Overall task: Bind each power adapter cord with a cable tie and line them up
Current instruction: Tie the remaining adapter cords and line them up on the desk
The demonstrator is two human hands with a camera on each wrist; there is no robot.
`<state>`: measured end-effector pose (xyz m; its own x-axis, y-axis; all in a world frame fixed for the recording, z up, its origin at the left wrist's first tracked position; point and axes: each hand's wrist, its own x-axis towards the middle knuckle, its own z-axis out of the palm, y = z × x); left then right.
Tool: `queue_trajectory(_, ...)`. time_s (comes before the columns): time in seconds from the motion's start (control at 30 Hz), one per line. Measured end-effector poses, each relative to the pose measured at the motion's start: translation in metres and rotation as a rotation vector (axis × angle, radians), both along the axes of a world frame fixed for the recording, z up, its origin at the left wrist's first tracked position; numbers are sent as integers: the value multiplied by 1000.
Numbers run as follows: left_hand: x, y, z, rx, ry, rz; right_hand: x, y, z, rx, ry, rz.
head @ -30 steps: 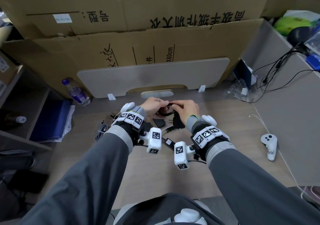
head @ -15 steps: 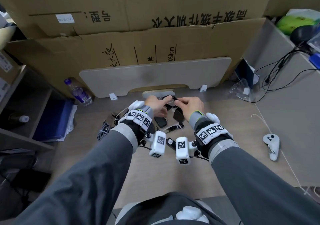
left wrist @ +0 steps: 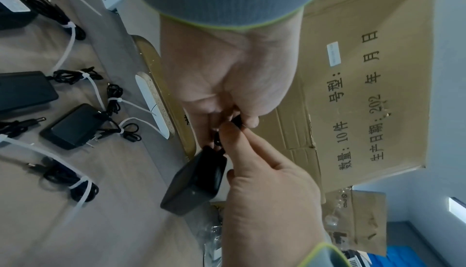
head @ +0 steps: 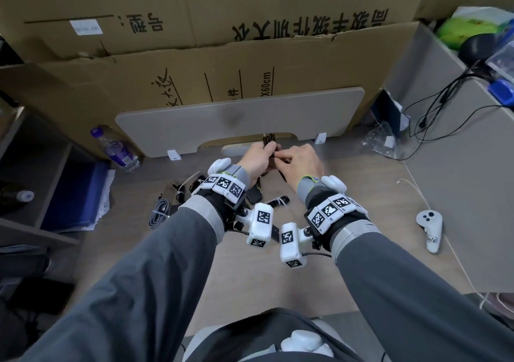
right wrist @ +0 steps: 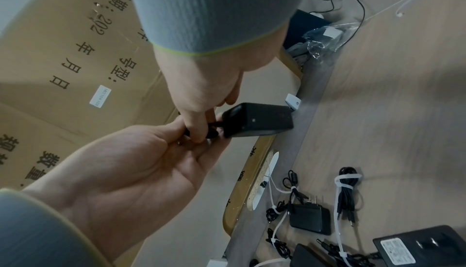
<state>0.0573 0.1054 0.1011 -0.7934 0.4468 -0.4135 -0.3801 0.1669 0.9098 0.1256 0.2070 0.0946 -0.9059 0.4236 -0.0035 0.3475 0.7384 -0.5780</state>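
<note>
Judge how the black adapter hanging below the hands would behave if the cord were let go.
The adapter looks like a solid, rigid block, so it would probably drop straight down. Its flat sides suggest no rolling. The thin cord both hands pinch looks floppy and would likely uncoil.

Black adapter [left wrist: 195, 183] dangling by bunched cord [head: 268, 140]

**One head view above, two wrist views close in**

The head camera looks forward and down over the desk [head: 244, 278] toward its far edge. Each wrist camera looks along its palm, very near the fingers. All three share the held black adapter [left wrist: 196, 179] and cardboard boxes [head: 250, 63].
</note>
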Motion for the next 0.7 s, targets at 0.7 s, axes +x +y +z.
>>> queue_trajectory(0.7, 22, 126, -36, -240, 38, -344, 8, 128, -62, -590, -62, -216)
